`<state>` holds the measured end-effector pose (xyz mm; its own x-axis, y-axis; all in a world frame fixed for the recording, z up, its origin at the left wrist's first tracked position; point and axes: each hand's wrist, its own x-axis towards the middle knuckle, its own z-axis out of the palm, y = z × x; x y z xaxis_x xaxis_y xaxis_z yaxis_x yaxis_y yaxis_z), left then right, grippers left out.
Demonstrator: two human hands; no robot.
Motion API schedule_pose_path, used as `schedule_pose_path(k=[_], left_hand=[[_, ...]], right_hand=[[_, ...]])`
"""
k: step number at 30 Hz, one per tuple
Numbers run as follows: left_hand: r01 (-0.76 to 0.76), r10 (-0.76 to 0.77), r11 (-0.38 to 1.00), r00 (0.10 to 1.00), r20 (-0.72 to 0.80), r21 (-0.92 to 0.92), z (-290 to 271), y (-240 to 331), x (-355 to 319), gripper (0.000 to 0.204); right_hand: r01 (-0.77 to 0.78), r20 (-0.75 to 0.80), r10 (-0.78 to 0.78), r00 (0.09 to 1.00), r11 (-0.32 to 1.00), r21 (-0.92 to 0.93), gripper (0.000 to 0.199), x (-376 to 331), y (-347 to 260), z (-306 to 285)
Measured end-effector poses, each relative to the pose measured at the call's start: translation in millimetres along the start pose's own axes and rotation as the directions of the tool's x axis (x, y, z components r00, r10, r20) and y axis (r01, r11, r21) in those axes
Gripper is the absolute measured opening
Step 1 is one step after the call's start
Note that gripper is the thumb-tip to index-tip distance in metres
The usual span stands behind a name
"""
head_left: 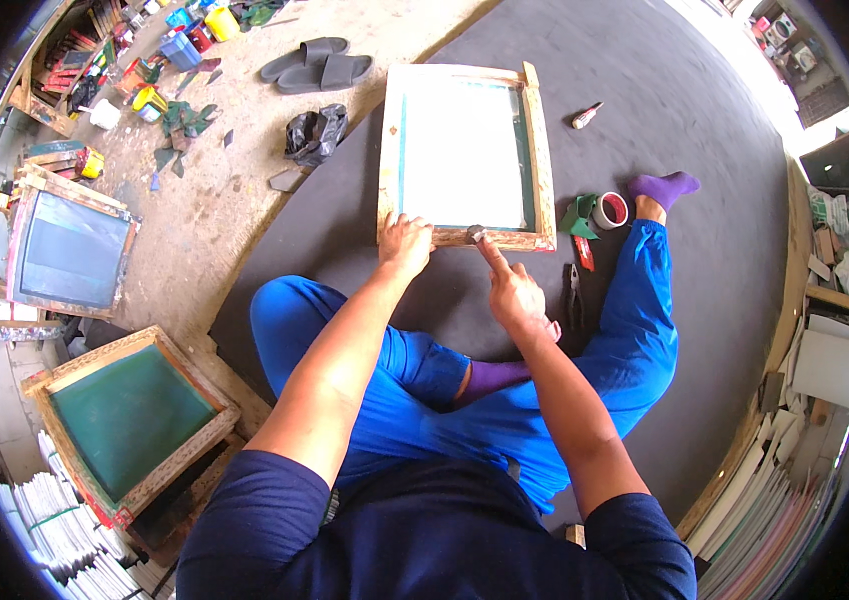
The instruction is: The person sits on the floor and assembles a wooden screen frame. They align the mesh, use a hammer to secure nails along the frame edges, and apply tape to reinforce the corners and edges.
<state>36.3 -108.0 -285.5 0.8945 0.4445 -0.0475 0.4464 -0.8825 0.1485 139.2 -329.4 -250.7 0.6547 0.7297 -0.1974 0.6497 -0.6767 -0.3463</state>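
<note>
Straight ahead of the blue trousers (405, 435), at twelve o'clock, the wooden frame (390, 170) is laid on the dark mat (715, 290). From here, the clock is centred on the frame. At seven o'clock, the left hand (406, 244) is set on the near bar (517, 240), its fingers bent over the wood; whether the bar is squeezed or just pushed down cannot be told. At five o'clock, the right hand (519, 298) is held low, with its pointing finger stretched to a small grey metal-looking thing (476, 233) on that bar, near six o'clock. Whether anything is gripped in its palm cannot be seen. For good work, the frame should be pressed firmly by the left hand so no wobble is let in. The left fingers should be kept clear of the grey thing, and only small, careful pushes should be used, since the pale middle (460, 150) could be hurt by a slip. The pliers (574, 298), at five o'clock, are best left within easy reach.
</note>
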Motion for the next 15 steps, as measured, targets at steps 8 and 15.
schedule_pose_path(k=[8,15], left_hand=[[0.040,-0.042,0.999,0.998,0.039,0.032,10,-5,1,0.034],[0.034,-0.035,0.999,0.999,0.028,0.024,10,-5,2,0.032]], right_hand=[[-0.001,0.052,0.001,0.999,1.000,0.001,0.069,14,-8,-19],[-0.019,0.023,0.019,1.000,1.000,0.018,0.068,10,-9,-16]])
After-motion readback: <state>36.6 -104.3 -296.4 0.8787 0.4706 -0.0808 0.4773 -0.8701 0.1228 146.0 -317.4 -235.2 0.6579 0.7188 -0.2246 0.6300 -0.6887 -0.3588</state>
